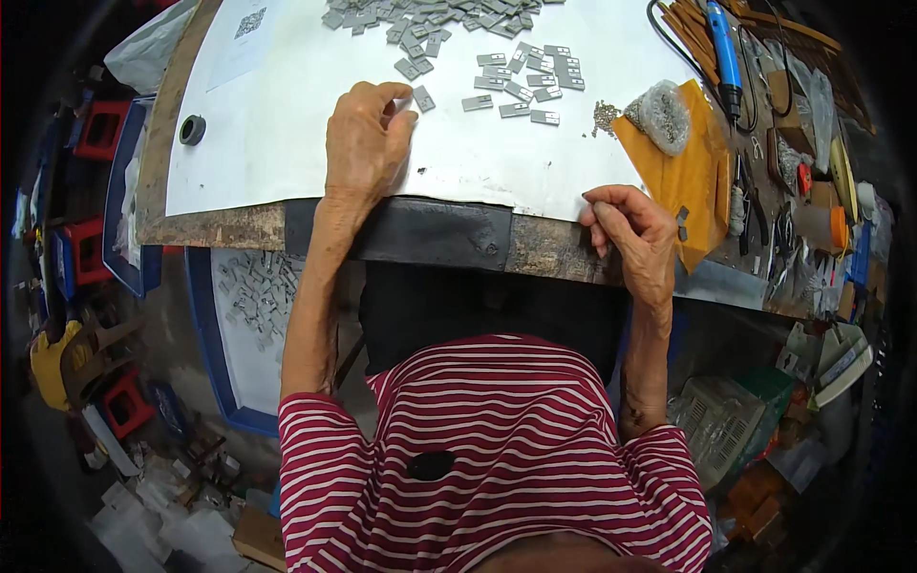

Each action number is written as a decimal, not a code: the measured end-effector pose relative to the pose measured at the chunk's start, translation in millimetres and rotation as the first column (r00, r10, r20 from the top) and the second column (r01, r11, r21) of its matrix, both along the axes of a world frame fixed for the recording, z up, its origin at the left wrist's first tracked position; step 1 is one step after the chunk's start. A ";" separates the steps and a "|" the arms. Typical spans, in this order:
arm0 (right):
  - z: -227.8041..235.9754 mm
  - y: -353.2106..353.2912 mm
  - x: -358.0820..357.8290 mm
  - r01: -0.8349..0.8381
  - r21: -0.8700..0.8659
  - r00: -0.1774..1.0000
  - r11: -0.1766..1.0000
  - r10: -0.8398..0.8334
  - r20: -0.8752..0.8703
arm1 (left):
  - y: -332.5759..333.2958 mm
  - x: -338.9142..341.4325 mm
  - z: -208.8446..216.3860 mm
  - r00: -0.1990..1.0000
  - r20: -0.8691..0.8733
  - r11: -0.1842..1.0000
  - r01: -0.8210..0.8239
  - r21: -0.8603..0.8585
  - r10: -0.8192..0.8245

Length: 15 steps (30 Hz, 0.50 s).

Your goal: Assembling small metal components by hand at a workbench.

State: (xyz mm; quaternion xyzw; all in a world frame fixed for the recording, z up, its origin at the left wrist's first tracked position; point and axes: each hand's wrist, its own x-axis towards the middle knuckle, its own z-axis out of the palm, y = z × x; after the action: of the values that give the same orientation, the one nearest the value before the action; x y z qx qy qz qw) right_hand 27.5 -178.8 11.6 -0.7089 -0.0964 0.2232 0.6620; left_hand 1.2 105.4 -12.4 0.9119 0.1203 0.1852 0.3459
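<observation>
My left hand [366,138] is over the white sheet, thumb and index finger apart. Just beyond those fingertips is a small grey rectangular piece [423,98] with a hole, lying at a slant; whether they touch it I cannot tell. My right hand [638,229] is at the table's front edge, its fingers curled and thumb and index drawn together. Anything between them is too small to make out. Similar grey pieces lie in a big pile [430,19] at the far side and in a looser group [521,86] to the right.
Tiny metal parts [605,117] lie beside a clear bag of small parts [662,117] on a yellow envelope [702,181]. A blue electric screwdriver [724,57] and hand tools are at the right. A black ring [193,130] stands far left. Below is a blue-rimmed tray [205,334].
</observation>
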 end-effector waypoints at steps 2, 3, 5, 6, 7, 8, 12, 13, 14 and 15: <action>2.8 -2.9 -2.0 -0.004 -0.016 1.000 1.000 0.004 -0.001 | -1.4 0.1 -0.2 0.999 0.031 1.000 0.019 0.009 -0.019; 4.4 -5.0 -3.3 -0.012 -0.031 1.000 0.999 0.012 -0.002 | -2.7 0.6 -0.5 0.997 0.062 0.999 0.033 0.019 -0.034; 8.6 -9.4 -6.9 0.000 -0.061 1.000 0.998 0.000 -0.007 | -3.3 2.9 -4.7 0.999 0.035 1.000 0.009 0.017 -0.010; 10.4 -13.2 -8.5 0.000 -0.087 1.000 0.996 -0.001 -0.014 | -5.6 6.1 -5.6 1.000 0.026 1.000 0.011 0.011 -0.012; 11.8 -18.3 -9.8 0.017 -0.110 0.999 0.994 -0.020 -0.026 | -8.7 9.7 -6.7 0.999 0.034 1.000 0.020 0.011 -0.020; 14.1 -22.7 -11.5 0.037 -0.119 0.999 0.992 -0.040 -0.023 | -11.5 11.4 -5.1 1.000 0.022 1.000 0.015 0.001 -0.015; 23.5 -36.4 -10.8 0.092 -0.164 0.996 0.982 -0.090 0.020 | -8.9 15.7 -7.3 1.000 0.017 0.997 0.009 0.081 -0.011; 25.2 -39.4 -9.2 0.118 -0.151 0.993 0.981 -0.114 0.034 | -8.6 13.6 -5.8 0.999 0.039 0.994 -0.004 0.112 0.000; 27.2 -41.7 -6.6 0.146 -0.155 0.988 0.977 -0.136 0.076 | -5.0 10.2 -3.4 1.000 0.010 0.996 -0.009 0.090 0.008; 27.8 -48.5 -3.9 0.193 -0.161 0.978 0.968 -0.176 0.115 | -2.9 11.7 -8.6 0.999 0.047 0.998 0.008 0.063 -0.011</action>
State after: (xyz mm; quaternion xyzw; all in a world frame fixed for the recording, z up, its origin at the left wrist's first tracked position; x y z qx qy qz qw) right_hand 23.6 -227.3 39.5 -0.7794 -0.0434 0.1323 0.6108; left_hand 13.0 102.5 -21.0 0.9183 0.1016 0.2087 0.3208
